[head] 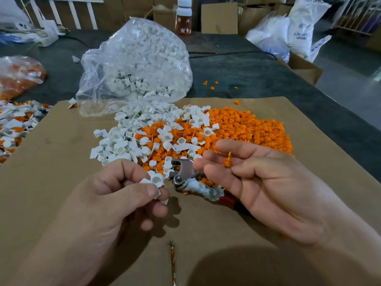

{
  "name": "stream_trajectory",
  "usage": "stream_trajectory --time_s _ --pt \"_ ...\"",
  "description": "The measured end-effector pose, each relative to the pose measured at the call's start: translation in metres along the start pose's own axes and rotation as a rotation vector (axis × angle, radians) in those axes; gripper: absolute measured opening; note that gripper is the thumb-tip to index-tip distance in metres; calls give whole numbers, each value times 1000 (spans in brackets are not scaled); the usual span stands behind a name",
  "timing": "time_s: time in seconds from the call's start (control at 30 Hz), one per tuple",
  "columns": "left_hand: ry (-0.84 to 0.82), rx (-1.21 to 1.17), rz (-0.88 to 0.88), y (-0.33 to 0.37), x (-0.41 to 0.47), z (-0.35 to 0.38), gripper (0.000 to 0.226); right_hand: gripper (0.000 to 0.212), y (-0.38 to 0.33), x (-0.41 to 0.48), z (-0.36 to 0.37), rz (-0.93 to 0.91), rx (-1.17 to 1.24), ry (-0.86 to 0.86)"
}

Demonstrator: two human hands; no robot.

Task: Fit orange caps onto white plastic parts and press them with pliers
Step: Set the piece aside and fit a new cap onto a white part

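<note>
My left hand [123, 195] pinches a white plastic part [155, 182] between thumb and fingers, its round socket facing up. My right hand [261, 182] hovers just right of it, and an orange cap [227, 162] sits between its thumb and fingers. Pliers [185, 174] with taped handles lie on the cardboard between the two hands, jaws pointing away from me, handles running under my right hand. Beyond the hands spreads a mixed pile of white parts [123, 145] and orange caps [247, 129].
A clear bag of white parts [136, 65] stands open behind the pile. Assembled pieces [14, 124] lie at the left edge beside a bag of orange caps [18, 75]. The brown cardboard sheet [61, 172] covers a dark table; boxes and sacks stand behind.
</note>
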State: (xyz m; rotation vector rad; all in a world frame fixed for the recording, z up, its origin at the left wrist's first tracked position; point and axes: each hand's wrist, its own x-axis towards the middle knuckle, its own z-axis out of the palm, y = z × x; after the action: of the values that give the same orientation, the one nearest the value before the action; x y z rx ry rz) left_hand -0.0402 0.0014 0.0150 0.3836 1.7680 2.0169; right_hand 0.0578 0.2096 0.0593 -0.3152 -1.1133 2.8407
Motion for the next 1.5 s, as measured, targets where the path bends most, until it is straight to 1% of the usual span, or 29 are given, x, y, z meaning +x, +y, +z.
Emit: stream_trajectory --time_s 0.07,0.23,0.37,0.53,0.63,0.73,0.87,0.97,1.07,1.13,1.2,1.3,1.33,1.37,1.4,1.43,1.5 --pt "-9 4 -5 -1 0 0 24 45 1 -1 2 19 -42 -21" --pt "-12 14 -22 -1 0 1 26 26 1 -3 5 90 -82 -33" --pt "-24 9 -16 1 0 2 25 28 2 -5 8 121 -41 2" --pt "-25 4 -6 -1 1 2 26 20 2 -6 12 150 3 24" --pt "-26 6 2 -3 0 1 26 16 1 -7 11 176 50 -20" --pt "-36 6 8 -3 -1 1 26 19 1 -6 8 191 82 -65" --pt "-44 -19 -4 -4 -2 4 27 19 4 -4 4 147 22 -109" --pt "-55 -3 -7 -2 -2 6 25 14 11 -4 3 64 -177 -124" --pt "-75 52 -23 1 -4 7 26 11 22 -1 1 -80 -452 -58" --pt "-104 70 -38 3 -7 8 27 14 27 -2 0 -186 -633 -27" --pt "-96 74 -38 3 -8 10 25 13 32 -6 0 -309 -917 -4" --pt "-42 96 -22 3 -8 11 13 9 37 -12 3 -525 -1317 -23" --pt "-40 124 -16 4 -7 11 13 8 39 -12 5 -593 -1428 -40" --pt "-42 158 -11 4 -8 11 18 7 40 -12 7 -644 -1519 -57" --pt "-43 182 -9 6 -9 12 27 6 42 -11 8 -674 -1588 -74" --pt "-41 190 -10 7 -10 12 31 5 43 -10 9 -692 -1639 -88" --pt "-44 178 -20 10 -12 15 28 4 44 -9 10 -699 -1682 -110"
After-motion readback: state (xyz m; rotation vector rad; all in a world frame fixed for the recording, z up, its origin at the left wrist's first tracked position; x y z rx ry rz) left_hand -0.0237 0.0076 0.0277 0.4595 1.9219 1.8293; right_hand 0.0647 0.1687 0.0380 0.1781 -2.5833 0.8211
